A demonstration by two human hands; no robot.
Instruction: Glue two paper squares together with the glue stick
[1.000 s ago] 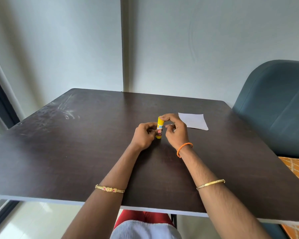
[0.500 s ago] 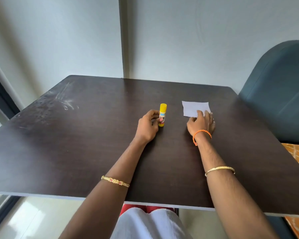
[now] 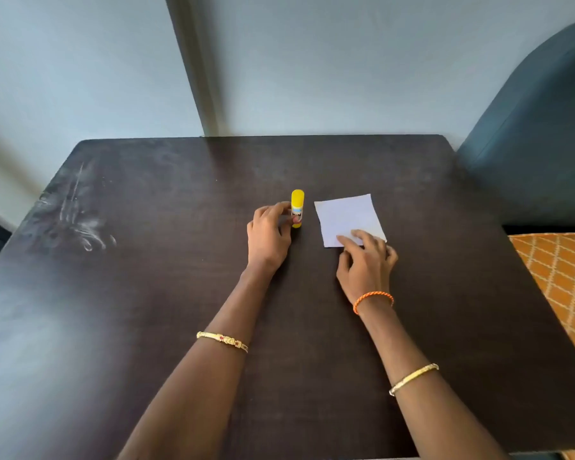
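A yellow capped glue stick (image 3: 297, 207) stands upright near the middle of the dark table (image 3: 146, 293). My left hand (image 3: 269, 235) holds its lower part with thumb and fingers. Just to the right lies a white paper square (image 3: 346, 217), flat on the table; I cannot tell whether it is one sheet or two stacked. My right hand (image 3: 367, 262) rests with its fingertips spread on the paper's near edge, pressing it down without lifting it.
A dark blue padded chair (image 3: 538, 127) stands against the table's right side, with an orange patterned cushion (image 3: 565, 277) below it. A grey wall runs just behind the table's far edge. Pale scuff marks (image 3: 77, 220) show on the table's left part.
My right hand let go of the glue stick and moved right onto the paper. My left hand has set the stick upright on the table and still holds it. The camera tilted further down.
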